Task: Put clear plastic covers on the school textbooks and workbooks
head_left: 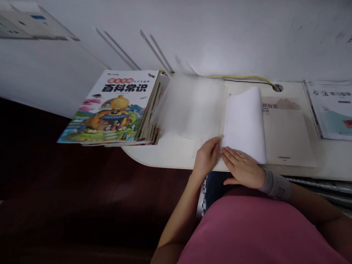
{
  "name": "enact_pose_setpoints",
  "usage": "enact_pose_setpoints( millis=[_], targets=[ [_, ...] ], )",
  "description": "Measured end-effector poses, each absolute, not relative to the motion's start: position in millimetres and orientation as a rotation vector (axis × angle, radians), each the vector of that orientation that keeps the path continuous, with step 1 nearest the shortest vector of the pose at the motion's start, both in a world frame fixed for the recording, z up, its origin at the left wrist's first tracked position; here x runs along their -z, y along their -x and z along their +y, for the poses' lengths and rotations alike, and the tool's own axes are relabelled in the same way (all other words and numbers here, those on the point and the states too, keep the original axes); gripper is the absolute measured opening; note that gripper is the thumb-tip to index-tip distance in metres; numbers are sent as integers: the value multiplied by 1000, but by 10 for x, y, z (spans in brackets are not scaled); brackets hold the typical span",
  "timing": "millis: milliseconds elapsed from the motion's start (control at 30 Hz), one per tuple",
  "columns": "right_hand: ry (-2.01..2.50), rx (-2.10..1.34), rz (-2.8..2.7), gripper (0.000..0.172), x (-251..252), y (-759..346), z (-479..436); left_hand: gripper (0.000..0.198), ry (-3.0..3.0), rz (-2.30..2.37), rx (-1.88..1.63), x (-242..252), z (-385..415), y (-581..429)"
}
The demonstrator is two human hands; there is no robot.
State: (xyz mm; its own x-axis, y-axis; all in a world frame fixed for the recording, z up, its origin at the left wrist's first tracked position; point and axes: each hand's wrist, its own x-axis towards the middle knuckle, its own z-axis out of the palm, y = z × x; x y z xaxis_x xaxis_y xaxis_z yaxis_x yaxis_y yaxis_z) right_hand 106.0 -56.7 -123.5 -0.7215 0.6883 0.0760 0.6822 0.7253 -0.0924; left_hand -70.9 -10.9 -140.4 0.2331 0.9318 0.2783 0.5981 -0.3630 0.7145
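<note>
A beige booklet (288, 135) with Chinese lettering lies on the white desk. Its white leaf (244, 124) is folded over, bulging upward and covering part of the booklet. A translucent plastic book cover (192, 106) spreads out to the left, its outline blurred. My left hand (207, 156) is closed at the sheet's lower right corner, thumb and fingers pinched together, apparently on the plastic. My right hand (243, 167), with a grey band at the wrist, has its fingers stretched flat at the lower left corner of the white leaf. The two hands' fingertips are close together.
A stack of books (118, 110) with a colourful top cover stands at the desk's left end. Another book (334, 110) lies at the right. A yellow cable (247, 77) runs along the wall to a desk hole (277, 88). The desk's front edge is rounded at left.
</note>
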Motion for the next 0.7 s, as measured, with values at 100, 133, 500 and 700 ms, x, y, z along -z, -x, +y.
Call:
enact_pose_setpoints(
  millis=[100, 133, 500, 700],
  targets=[
    [1129, -116, -2821, 81, 1210, -1092, -550, 27, -2062, 1396, -957, 1415, -110, 711],
    [1137, -120, -2817, 77, 1205, -1105, -542, 27, -2064, 1396, -956, 1415, -110, 711],
    [1197, -146, -2775, 66, 1194, -1133, -512, 35, -2330, 1271, -774, 1336, -188, 773],
    [1288, -105, -2698, 49, 1173, -1179, -480, 50, -2459, 1233, -538, 1383, -248, 889]
  ],
)
